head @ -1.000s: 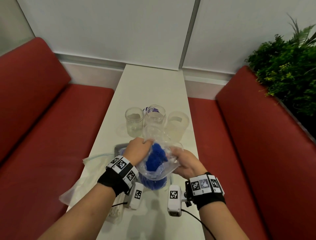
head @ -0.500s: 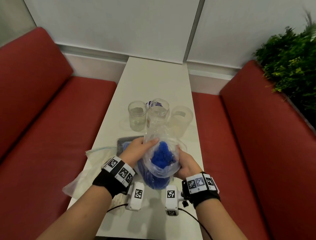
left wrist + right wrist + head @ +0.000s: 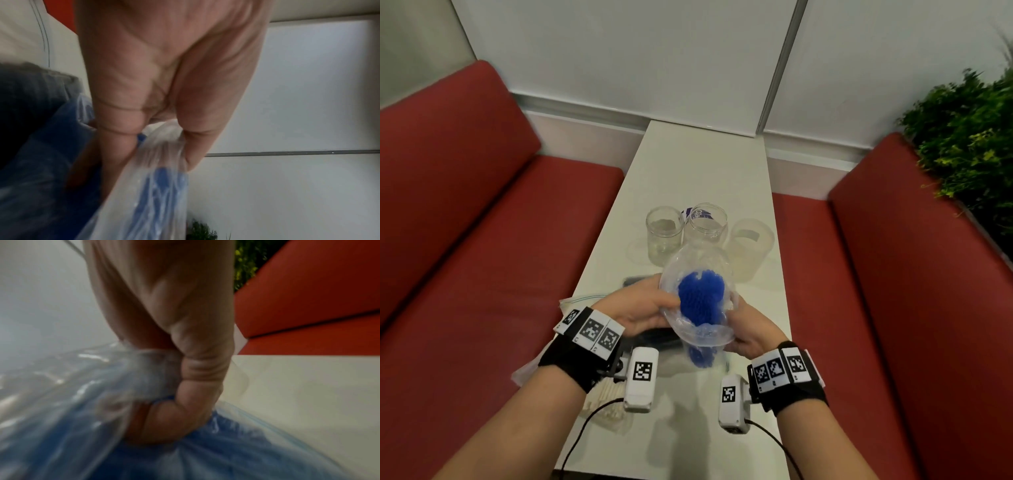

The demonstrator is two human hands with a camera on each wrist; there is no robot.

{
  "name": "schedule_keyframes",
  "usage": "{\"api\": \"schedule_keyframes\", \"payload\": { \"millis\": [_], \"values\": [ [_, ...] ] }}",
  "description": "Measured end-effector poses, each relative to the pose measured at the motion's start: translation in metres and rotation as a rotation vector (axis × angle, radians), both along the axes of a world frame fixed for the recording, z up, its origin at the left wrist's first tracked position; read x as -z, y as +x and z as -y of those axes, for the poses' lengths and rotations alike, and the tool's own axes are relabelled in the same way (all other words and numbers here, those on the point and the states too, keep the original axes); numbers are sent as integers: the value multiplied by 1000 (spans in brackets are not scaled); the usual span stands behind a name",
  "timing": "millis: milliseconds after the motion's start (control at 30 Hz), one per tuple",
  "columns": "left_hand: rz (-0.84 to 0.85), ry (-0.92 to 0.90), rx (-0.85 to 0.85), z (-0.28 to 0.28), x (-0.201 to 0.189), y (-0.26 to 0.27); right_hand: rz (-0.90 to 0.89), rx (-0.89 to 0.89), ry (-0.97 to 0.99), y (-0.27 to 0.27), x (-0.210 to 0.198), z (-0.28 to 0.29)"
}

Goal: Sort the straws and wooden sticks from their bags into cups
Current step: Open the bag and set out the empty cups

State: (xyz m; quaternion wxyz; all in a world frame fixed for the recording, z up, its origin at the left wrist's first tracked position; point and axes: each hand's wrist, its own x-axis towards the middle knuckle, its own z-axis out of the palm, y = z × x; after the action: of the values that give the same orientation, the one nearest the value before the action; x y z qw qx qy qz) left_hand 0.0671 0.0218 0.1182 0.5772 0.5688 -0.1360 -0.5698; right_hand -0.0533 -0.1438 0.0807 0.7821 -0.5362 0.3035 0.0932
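You will find no fully legible text. Blue lettering sits on a white label (image 3: 697, 215) behind the middle clear cup (image 3: 705, 222), too small to read. The wrist bands (image 3: 590, 330) and wrist cameras (image 3: 642, 377) carry only black-and-white square marker patterns, no words.

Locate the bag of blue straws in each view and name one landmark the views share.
Head: bag of blue straws, centre, held between both hands.
Left wrist: bottom centre, below the fingers.
Right wrist: bottom left, under the curled fingers.
Shared landmark: white table.
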Motion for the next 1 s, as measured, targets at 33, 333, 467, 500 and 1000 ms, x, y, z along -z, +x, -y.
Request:
{"api": "schedule_keyframes", "payload": {
  "millis": [33, 333, 467, 500, 1000],
  "values": [
    [0, -6, -42, 1, 1, 2, 15, -108, -76, 1, 0, 0],
    [14, 128, -434, 7, 34, -4, -96, -467, -731, 5, 7, 0],
    [20, 91, -382, 13, 31, -1, 151, -458, -551, 0, 11, -2],
    [11, 61, -388, 14, 30, 2, 166, -421, -501, -1, 10, 0],
    [131, 259, -165, 27, 29, 13, 278, -416, -787, 23, 26, 5]
  ]
}}
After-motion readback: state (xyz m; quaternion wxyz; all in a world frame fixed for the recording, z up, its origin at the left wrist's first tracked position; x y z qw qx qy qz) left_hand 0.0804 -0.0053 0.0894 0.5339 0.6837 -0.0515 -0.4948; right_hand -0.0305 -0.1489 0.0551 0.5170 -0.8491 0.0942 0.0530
